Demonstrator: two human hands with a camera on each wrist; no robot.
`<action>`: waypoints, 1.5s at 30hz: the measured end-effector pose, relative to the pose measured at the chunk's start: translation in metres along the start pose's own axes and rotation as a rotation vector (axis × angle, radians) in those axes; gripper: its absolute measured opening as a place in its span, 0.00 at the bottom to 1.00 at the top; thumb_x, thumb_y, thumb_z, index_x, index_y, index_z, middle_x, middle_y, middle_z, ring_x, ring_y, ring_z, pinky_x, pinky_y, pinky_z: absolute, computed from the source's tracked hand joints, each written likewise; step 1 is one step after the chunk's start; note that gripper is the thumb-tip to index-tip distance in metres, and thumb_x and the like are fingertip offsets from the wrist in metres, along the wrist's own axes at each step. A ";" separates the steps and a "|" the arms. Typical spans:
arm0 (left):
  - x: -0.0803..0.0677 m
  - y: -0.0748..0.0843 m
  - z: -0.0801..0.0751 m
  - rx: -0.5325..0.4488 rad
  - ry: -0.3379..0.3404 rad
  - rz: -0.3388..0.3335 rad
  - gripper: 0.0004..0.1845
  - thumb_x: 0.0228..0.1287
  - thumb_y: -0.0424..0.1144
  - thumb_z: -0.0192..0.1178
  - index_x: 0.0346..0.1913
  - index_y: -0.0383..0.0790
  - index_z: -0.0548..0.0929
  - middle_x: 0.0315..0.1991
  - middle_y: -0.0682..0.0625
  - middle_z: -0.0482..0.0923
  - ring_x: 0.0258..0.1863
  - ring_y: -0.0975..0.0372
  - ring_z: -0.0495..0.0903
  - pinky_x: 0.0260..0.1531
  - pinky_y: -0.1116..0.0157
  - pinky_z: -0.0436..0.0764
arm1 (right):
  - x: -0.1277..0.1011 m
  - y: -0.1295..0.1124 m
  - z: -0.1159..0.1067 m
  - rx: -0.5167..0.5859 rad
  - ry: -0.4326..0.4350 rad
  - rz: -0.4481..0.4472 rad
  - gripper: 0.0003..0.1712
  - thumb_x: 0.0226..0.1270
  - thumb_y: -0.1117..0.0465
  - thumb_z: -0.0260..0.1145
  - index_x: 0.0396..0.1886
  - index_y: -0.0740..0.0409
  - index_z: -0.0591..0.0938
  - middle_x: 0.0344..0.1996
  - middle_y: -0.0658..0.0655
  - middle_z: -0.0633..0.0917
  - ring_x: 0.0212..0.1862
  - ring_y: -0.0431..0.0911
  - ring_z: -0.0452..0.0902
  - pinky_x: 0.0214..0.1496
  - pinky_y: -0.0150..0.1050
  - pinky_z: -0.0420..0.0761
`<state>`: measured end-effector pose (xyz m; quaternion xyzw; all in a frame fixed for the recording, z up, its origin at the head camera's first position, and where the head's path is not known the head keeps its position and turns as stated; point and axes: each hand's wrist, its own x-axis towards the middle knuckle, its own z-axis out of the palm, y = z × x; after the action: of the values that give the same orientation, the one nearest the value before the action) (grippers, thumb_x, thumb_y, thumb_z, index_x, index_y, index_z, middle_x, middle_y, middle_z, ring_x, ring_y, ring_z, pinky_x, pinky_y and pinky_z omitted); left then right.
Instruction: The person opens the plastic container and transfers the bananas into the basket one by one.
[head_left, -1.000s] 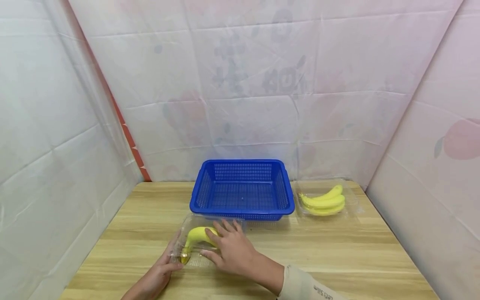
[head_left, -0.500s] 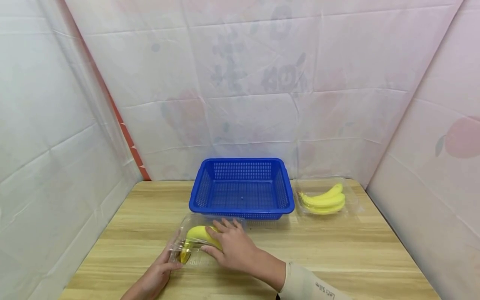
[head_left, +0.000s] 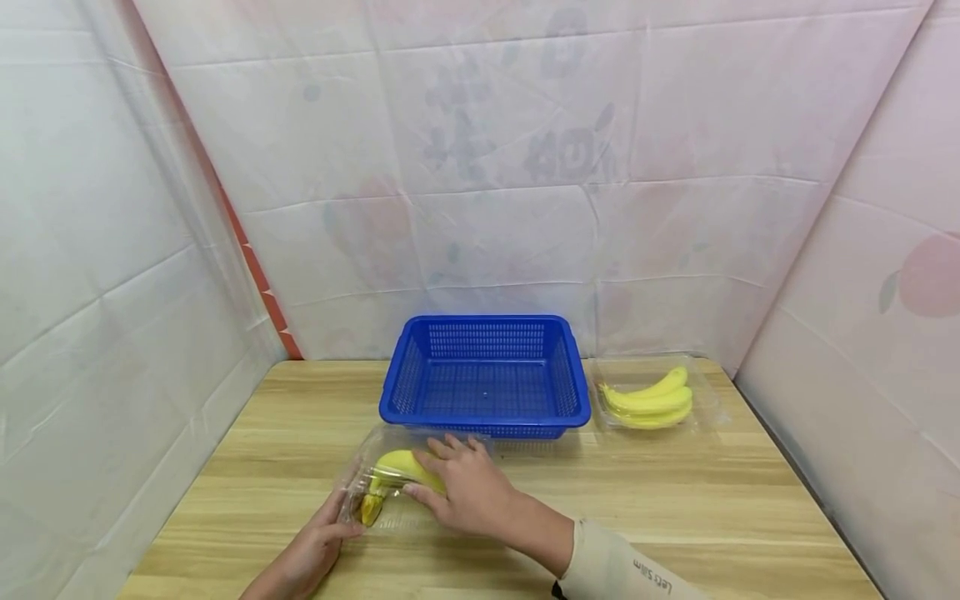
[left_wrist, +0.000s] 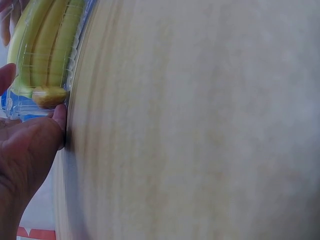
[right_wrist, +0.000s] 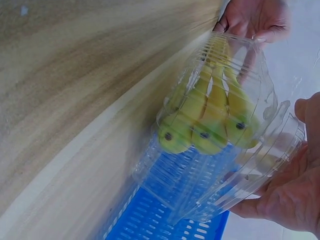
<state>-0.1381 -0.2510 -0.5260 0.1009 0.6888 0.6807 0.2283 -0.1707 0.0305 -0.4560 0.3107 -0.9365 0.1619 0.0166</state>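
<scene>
Little has shifted: right hand (head_left: pixel 468 492) stays curled over the clear banana box (right_wrist: pixel 220 135), left hand (head_left: pixel 315 542) pinching its near-left end, on the desk (head_left: pixel 675 492) before the blue basket (head_left: pixel 483 375). Light, flimsy, slippery; hold both ends.

A beige sleeve (head_left: pixel 615 571) with small dark lettering covers the right forearm; both hands are bare.

Wooden table (head_left: pixel 675 508) under my work. On it: a blue basket (head_left: pixel 484 377) at the back middle, a clear box of bananas (head_left: pixel 651 398) just right of it, another clear banana box (head_left: pixel 390 483) in front.
</scene>
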 end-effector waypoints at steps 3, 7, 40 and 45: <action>-0.001 0.000 0.000 -0.007 0.017 -0.017 0.54 0.75 0.32 0.53 0.87 0.51 0.25 0.87 0.42 0.16 0.84 0.47 0.18 0.63 0.90 0.54 | 0.000 0.000 -0.001 0.008 -0.005 0.001 0.36 0.83 0.29 0.49 0.78 0.41 0.76 0.76 0.57 0.78 0.78 0.61 0.73 0.77 0.67 0.73; -0.001 0.000 0.001 -0.022 0.059 -0.048 0.55 0.74 0.32 0.55 0.87 0.46 0.25 0.87 0.40 0.17 0.85 0.45 0.18 0.83 0.69 0.37 | 0.001 0.001 -0.001 0.018 -0.001 0.003 0.37 0.83 0.29 0.49 0.78 0.42 0.76 0.76 0.58 0.78 0.78 0.61 0.73 0.77 0.68 0.72; 0.000 0.001 -0.002 0.000 0.031 -0.013 0.55 0.73 0.31 0.56 0.88 0.53 0.29 0.87 0.42 0.15 0.85 0.42 0.19 0.84 0.60 0.39 | 0.009 0.004 -0.021 0.102 -0.013 -0.029 0.40 0.79 0.26 0.51 0.76 0.45 0.78 0.73 0.59 0.81 0.75 0.59 0.77 0.75 0.63 0.77; 0.000 0.000 -0.001 0.007 0.009 0.004 0.54 0.75 0.31 0.55 0.88 0.57 0.29 0.87 0.44 0.14 0.85 0.43 0.16 0.84 0.51 0.30 | 0.007 0.006 -0.023 0.054 -0.083 -0.008 0.43 0.74 0.22 0.54 0.79 0.39 0.75 0.79 0.57 0.75 0.80 0.61 0.70 0.78 0.67 0.71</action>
<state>-0.1387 -0.2523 -0.5262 0.1002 0.6921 0.6791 0.2232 -0.1811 0.0383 -0.4353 0.3211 -0.9304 0.1743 -0.0300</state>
